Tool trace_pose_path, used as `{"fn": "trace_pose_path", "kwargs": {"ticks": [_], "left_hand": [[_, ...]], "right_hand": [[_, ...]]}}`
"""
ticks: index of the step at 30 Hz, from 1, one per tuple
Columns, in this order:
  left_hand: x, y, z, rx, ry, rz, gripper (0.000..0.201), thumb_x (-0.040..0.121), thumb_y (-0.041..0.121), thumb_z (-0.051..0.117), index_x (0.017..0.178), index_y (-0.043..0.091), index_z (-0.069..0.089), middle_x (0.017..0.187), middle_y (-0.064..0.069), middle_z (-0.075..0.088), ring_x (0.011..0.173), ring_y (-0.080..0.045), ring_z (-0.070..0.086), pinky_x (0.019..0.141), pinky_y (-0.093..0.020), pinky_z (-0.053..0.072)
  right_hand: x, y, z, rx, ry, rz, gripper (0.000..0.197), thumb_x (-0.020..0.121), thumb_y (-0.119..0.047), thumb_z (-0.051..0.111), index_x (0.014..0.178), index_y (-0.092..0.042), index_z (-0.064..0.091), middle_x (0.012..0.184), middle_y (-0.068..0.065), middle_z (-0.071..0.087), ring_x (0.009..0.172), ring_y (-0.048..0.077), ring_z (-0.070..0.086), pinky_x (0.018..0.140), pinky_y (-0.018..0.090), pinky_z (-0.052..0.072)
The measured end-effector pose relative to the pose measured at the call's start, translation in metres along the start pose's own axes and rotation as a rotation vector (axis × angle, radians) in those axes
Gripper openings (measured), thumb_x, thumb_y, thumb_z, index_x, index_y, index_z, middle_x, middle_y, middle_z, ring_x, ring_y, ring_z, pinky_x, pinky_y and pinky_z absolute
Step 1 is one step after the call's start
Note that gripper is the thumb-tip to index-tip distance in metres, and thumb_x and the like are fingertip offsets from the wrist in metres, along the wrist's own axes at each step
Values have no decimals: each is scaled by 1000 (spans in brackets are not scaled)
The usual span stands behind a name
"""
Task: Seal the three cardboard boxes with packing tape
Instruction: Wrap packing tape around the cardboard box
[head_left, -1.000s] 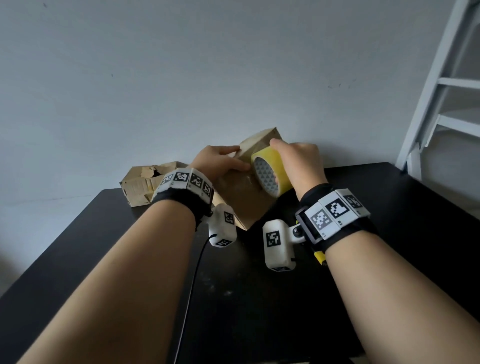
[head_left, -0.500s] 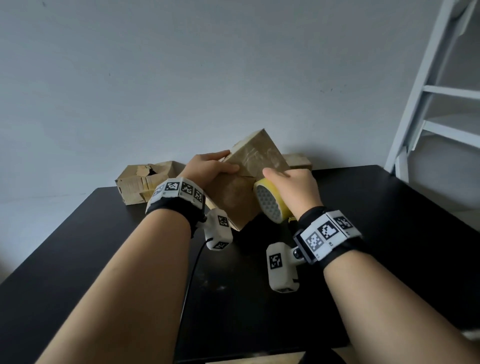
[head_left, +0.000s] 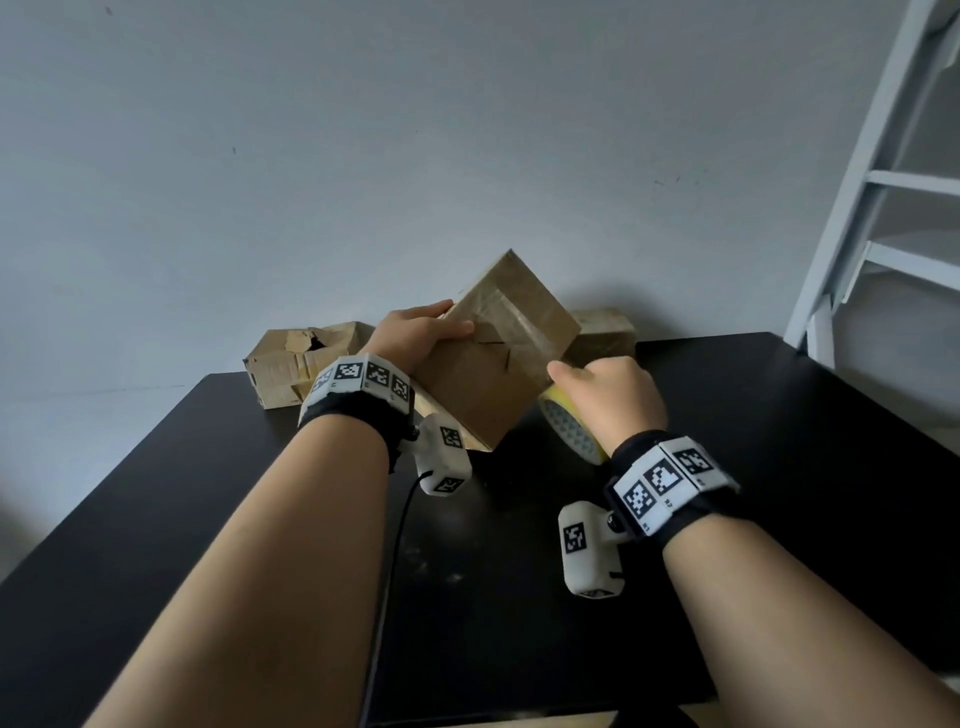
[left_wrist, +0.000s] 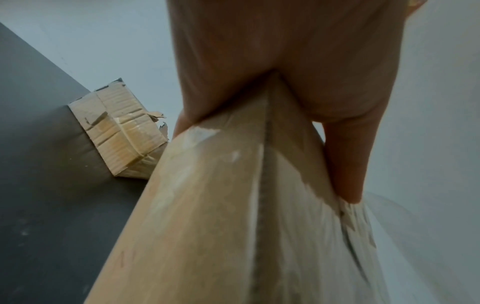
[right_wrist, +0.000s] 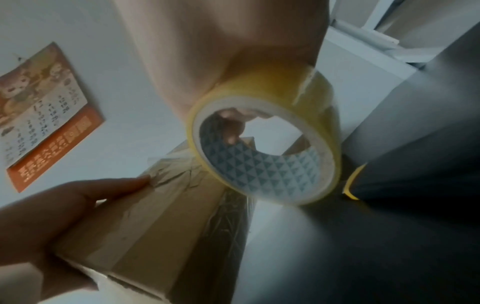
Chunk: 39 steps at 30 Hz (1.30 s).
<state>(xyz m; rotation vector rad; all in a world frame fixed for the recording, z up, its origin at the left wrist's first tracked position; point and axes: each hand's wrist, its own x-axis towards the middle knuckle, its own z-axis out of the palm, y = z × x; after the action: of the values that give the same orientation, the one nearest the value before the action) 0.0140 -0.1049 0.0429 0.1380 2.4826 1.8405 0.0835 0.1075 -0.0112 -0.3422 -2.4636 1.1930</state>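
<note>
A: Cardboard box (head_left: 498, 358), brown and flat-sided, sits tilted on one corner near the table's (head_left: 779, 467) middle, its upper face crossed by glossy clear tape with wrinkles.

B: Who has it?

A: The left hand (head_left: 415, 338) grips its 10 o'clock edge, thumb on the near face, fingers wrapped behind. In the left wrist view the corner seam (left_wrist: 262, 185) wedges right into the palm.

B: And the right hand (head_left: 608, 400)?

A: Curled round a tape roll (head_left: 569, 436), yellow-edged with a pale core printed in small triangles, held at the box's 4 o'clock corner. A fingertip shows inside the core in the right wrist view (right_wrist: 231, 131).

B: The other boxes?

A: A torn, crumpled box (head_left: 296, 364) lies at 10 o'clock by the wall; a third box (head_left: 602, 335) peeks out behind the held one at 2 o'clock. The table is matte black.
</note>
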Motion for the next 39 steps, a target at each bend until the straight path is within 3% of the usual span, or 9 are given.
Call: {"fn": "trace_pose_path", "kwargs": {"ticks": [6, 14, 17, 21, 25, 29, 33, 36, 39], "left_hand": [[0, -1, -4, -20, 56, -31, 44, 73, 33, 79, 116, 33, 70, 104, 4, 73, 93, -14, 70, 89, -29, 54], [2, -5, -10, -36, 23, -239, 54, 61, 40, 85, 107, 14, 71, 94, -7, 75, 85, -25, 72, 79, -37, 57], [2, -1, -10, -6, 26, -276, 41, 70, 37, 82, 96, 8, 69, 80, -8, 75, 71, -25, 71, 67, -32, 56], [-1, 7, -4, 56, -1, -301, 32, 78, 36, 77, 91, 8, 66, 78, -7, 71, 68, -22, 67, 68, -30, 55], [-1, 6, -3, 101, -14, -346, 32, 80, 37, 75, 89, 8, 64, 75, -8, 68, 67, -24, 65, 77, -36, 54], [0, 5, -4, 158, 8, -346, 39, 83, 41, 71, 96, 6, 60, 87, -8, 66, 82, -24, 63, 93, -39, 52], [9, -2, 3, 770, 120, -150, 51, 91, 51, 54, 111, 4, 60, 112, -9, 63, 104, -26, 59, 83, -32, 44], [18, -10, 12, 992, 68, 30, 43, 98, 29, 46, 139, 15, 46, 144, -9, 46, 130, -26, 46, 104, -37, 40], [18, -9, 27, 1011, -18, 240, 57, 96, 12, 45, 149, 24, 31, 158, 4, 22, 144, -19, 24, 117, -36, 23]], "right_hand": [[-4, 4, -2, 154, 13, -17, 60, 84, -56, 62, 48, -14, 36, 46, -3, 38, 52, 20, 44, 54, 31, 33], [4, 2, 4, 13, 21, 4, 48, 83, -42, 62, 56, -11, 38, 58, 8, 41, 57, 26, 45, 53, 31, 32], [5, 1, 8, 0, 31, -4, 34, 85, -44, 62, 81, -10, 63, 77, 3, 62, 76, 24, 59, 63, 33, 44], [4, 6, 9, 73, 0, -19, 33, 88, -40, 61, 119, -28, 68, 118, -10, 66, 111, 17, 59, 85, 32, 49], [8, 11, 10, 188, -66, -28, 32, 88, -32, 63, 119, -30, 71, 126, -13, 66, 119, 12, 58, 94, 26, 47], [11, 11, 12, 228, -89, -41, 25, 89, -29, 64, 111, -29, 75, 120, -12, 69, 114, 10, 60, 87, 21, 44], [11, 5, 22, 224, -107, -50, 24, 91, -30, 62, 111, -29, 76, 117, -12, 70, 110, 11, 62, 81, 21, 44], [10, 1, 28, 209, -91, -59, 24, 92, -31, 61, 111, -30, 75, 114, -12, 71, 104, 11, 64, 79, 23, 47], [10, 0, 28, 203, -90, -54, 24, 92, -31, 61, 111, -30, 75, 110, -12, 72, 96, 10, 64, 76, 23, 47]]}}
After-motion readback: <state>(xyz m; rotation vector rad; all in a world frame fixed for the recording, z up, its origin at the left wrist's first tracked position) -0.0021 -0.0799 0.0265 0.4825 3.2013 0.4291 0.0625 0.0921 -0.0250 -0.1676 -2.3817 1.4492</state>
